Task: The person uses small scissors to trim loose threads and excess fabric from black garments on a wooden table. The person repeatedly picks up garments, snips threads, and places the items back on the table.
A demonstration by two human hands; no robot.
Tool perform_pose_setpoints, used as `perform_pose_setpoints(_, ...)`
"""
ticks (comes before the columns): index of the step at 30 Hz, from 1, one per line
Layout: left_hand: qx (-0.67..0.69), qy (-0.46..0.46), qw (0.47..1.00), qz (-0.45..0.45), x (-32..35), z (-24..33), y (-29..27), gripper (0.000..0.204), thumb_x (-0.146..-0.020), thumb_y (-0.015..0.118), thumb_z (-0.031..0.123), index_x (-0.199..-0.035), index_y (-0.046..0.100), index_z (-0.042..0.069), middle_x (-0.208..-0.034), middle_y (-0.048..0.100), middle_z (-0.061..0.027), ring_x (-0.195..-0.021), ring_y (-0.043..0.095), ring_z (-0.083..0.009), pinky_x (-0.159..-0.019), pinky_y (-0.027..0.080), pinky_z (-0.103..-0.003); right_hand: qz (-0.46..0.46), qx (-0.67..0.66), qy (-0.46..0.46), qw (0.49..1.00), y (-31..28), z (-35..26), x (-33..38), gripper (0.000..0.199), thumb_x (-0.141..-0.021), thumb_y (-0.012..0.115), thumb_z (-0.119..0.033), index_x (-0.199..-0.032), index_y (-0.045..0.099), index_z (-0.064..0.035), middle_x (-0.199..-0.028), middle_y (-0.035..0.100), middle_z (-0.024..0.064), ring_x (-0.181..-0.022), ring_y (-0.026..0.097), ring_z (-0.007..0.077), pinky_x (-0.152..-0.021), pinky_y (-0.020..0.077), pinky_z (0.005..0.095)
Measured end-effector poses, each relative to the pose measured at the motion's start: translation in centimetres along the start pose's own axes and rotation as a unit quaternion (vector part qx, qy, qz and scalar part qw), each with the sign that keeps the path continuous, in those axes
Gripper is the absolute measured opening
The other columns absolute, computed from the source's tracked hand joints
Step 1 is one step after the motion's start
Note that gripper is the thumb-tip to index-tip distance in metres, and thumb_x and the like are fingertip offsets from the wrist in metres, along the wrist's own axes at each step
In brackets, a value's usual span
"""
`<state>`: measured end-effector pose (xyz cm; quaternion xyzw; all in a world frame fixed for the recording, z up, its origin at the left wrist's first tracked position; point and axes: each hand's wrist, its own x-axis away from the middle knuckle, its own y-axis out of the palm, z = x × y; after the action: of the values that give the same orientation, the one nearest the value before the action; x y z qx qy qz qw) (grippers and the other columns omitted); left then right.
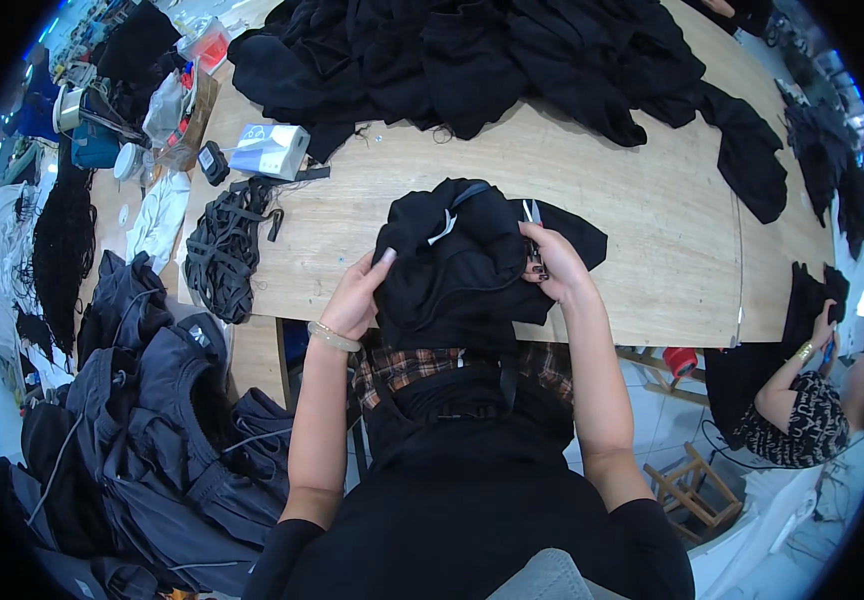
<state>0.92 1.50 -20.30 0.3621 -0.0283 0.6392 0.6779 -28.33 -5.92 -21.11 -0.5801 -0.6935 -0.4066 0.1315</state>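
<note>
A bunched black garment lies at the near edge of the wooden table, partly over my lap. Its collar-like opening faces up, and a small white label shows inside. My left hand grips the garment's left side, thumb on top and fingers hidden beneath the cloth. On the opposite side, my right hand holds small scissors with the metal blades pointing away from me. The same hand also touches the garment's right edge. A flap of black cloth spreads out beyond it to the right.
A large heap of black garments covers the table's far side. Dark grey straps and a tissue pack lie to the left. Dark garments pile at lower left. A co-worker sits at right, near a wooden stool.
</note>
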Motion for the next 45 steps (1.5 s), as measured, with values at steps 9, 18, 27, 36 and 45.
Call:
perform_pose_setpoints(9,0.314,-0.057,0.946,-0.065,-0.4,-1.2,-1.5,0.060,-0.106,0.033,0.049,-0.144,0.044,0.005,-0.142,0.053,-0.0101,-0.131,0.052,-0.0237,-0.112,0.040,-0.041,-0.167,-0.130,0.100,0.972,0.1,1.2,0.1,0.015,-0.098,0.059,-0.022,-0.093,0.059,-0.0077,-0.068,0.054,-0.0026,-0.044,0.033,0.0021,-0.039,0.0265,0.0174)
perform_pose_setpoints(18,-0.163,0.135,0.973,0.089,2.3,1.2,-1.0,0.038,-0.087,0.069,-0.002,-0.125,0.065,0.000,-0.108,0.069,-0.0079,-0.101,0.064,-0.0117,-0.089,0.050,-0.023,0.163,0.336,-0.272,0.887,-2.7,-0.8,3.8,0.023,-0.077,0.076,-0.009,-0.078,0.054,-0.0043,-0.069,0.049,-0.0033,-0.060,0.042,0.0056,-0.053,0.0345,0.0231)
perform_pose_setpoints(27,-0.249,0.159,0.939,0.178,1.1,-1.6,-1.3,0.026,-0.083,0.076,0.004,-0.107,0.071,-0.003,-0.090,0.067,0.0003,-0.081,0.059,-0.0054,-0.074,0.048,-0.021,0.240,0.333,-0.347,0.844,-3.2,1.0,3.0,0.022,-0.076,0.074,-0.008,-0.080,0.053,0.0001,-0.070,0.050,-0.0014,-0.065,0.045,0.0064,-0.061,0.0397,0.0229)
perform_pose_setpoints(36,-0.220,0.126,0.965,0.061,2.4,2.1,0.3,0.020,-0.083,0.074,0.001,-0.102,0.070,-0.001,-0.082,0.063,0.0049,-0.075,0.055,-0.0038,-0.070,0.047,-0.021,0.201,0.305,-0.368,0.855,-3.8,-0.5,3.1,0.024,-0.077,0.074,-0.008,-0.077,0.050,-0.0042,-0.069,0.046,-0.0038,-0.065,0.042,0.0059,-0.060,0.0360,0.0230)
perform_pose_setpoints(45,-0.496,0.432,0.727,0.196,4.4,20.4,5.1,0.026,-0.073,0.059,0.002,-0.096,0.069,0.005,-0.066,0.042,0.0012,-0.057,0.042,-0.0079,-0.055,0.036,-0.025,0.082,0.480,-0.524,0.699,2.0,-18.4,12.1,0.018,-0.072,0.063,-0.002,-0.080,0.047,-0.0044,-0.072,0.041,-0.0027,-0.067,0.040,0.0055,-0.060,0.0340,0.0234)
